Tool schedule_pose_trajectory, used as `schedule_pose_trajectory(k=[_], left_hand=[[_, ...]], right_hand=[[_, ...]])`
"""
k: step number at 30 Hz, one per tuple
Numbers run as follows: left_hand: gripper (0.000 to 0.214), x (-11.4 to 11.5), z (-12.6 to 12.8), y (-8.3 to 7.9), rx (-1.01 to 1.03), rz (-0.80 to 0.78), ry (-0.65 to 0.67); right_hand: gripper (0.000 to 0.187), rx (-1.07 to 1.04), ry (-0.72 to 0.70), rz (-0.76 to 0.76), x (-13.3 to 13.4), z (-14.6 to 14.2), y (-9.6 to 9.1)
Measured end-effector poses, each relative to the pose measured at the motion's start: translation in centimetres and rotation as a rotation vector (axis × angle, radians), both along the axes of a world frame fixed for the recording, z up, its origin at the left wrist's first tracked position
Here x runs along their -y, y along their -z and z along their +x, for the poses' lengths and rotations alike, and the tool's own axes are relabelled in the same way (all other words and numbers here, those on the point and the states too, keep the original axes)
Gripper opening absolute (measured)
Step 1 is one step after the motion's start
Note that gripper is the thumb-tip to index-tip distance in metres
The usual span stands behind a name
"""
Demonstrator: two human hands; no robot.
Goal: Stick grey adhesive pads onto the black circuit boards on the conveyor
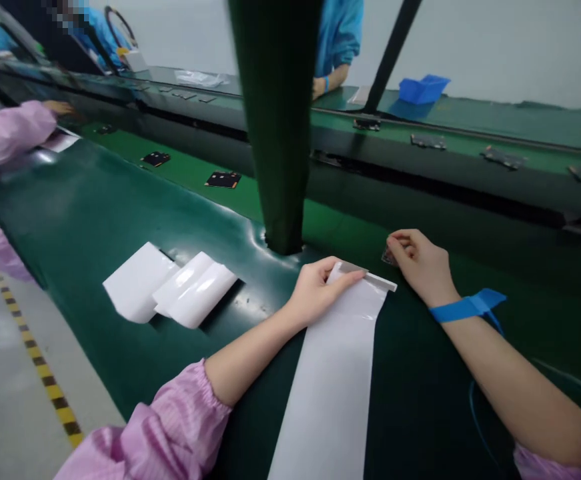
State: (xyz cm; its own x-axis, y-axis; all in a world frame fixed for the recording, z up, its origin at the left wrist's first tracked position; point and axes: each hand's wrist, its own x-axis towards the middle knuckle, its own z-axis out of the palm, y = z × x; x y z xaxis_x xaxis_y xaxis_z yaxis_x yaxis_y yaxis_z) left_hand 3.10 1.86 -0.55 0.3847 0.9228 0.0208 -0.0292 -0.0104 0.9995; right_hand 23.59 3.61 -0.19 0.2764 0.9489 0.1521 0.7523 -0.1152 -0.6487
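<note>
Two hands busy; the left hand (pixel 315 290), thumb and fingers closed, grips the far end of a white sheet (pixel 335 373) running down over the green worktop (pixel 80 193); the right hand (pixel 420 267), fingertips pinched together, has a small dark piece (pixel 386 257) near that end; steady sheet, light edge grip serve best.

1 blue bin (pixel 423 90) on far bench (pixel 505 123) | green post (pixel 280 127) | floor tape (pixel 49 381)

Smooth, faintly glossy white strip (pixel 331 380)
</note>
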Motion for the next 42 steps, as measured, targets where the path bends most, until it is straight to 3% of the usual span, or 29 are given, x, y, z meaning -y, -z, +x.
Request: schedule_pose_trajectory(k=[3,7,14,17,32,42], left_hand=[[0.029,-0.1,0.3,-0.1,-0.052,0.014,-0.024],[0.029,-0.2,0.4,-0.4,-0.149,0.057,-0.09],[0.028,0.1,0.1,-0.5,-0.236,0.116,-0.122],[0.031,0.0,0.1,-0.4,-0.213,0.123,-0.111],[0.028,-0.1,0.0,-0.2,-0.079,0.052,0.012],[0.026,-0.2,0.1,-0.2,-0.048,0.025,0.031]], right_hand=[[0.012,-0.04,-0.027,0.171,0.5,0.6,0.8],[0.013,-0.081,-0.169,0.254,0.7,0.2,0.5],[0.016,-0.181,-0.53,0.175,2.0,-1.0,-2.5],[0.014,-0.152,-0.617,0.157,2.2,-0.8,-3.3],[0.021,0.041,-0.568,0.012,2.8,-1.4,-4.1],[0.034,-0.099,-0.503,-0.14,2.8,-1.7,-3.9]])
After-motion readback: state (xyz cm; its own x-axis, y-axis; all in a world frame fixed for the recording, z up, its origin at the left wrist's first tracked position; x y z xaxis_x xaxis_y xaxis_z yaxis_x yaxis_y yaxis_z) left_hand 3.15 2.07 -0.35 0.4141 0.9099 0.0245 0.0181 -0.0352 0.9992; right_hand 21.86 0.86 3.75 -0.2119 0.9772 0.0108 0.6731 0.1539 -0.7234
